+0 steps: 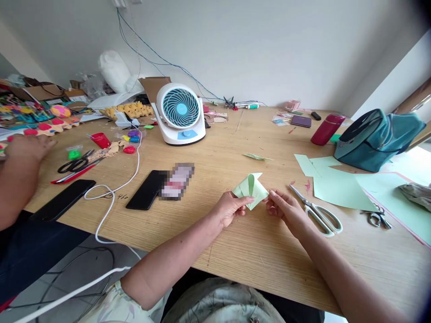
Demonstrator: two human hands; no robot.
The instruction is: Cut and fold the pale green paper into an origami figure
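A light green sheet of folded paper is held up just above the table's near part, with an open curled fold at its middle. My left hand pinches its lower left side, thumb across the front. At the paper's right corner, the fingertips of my right hand are closed on the edge. Scissors with white handles lie just right of my right hand. Beyond the paper, a second folded green piece rests on the wood.
A white fan stands at the back. Two phones and a white cable lie to the left, near a co-worker's hand. Green paper sheets, keys, a red bottle and a teal bag are at right.
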